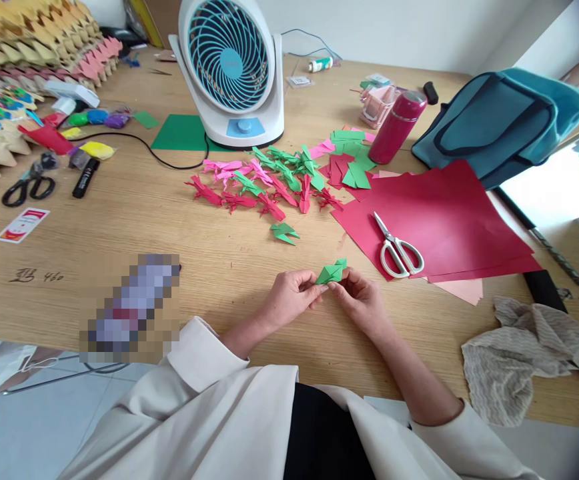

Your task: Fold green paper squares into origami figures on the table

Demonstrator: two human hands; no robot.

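Note:
A small piece of folded green paper is pinched between my two hands, just above the tabletop. My left hand grips its left side with thumb and fingers. On the other side, the thumb and fingers of my right hand close on its right edge. Beyond my hands lies one more folded green paper piece. Farther back is a cluster of folded paper figures in red, pink and green. White-handled scissors rest on red paper sheets to the right.
A fan stands at the back, its black cord running left. A red bottle and a teal bag are at the back right. Black-handled scissors and a marker lie left. A crumpled cloth sits at the right edge.

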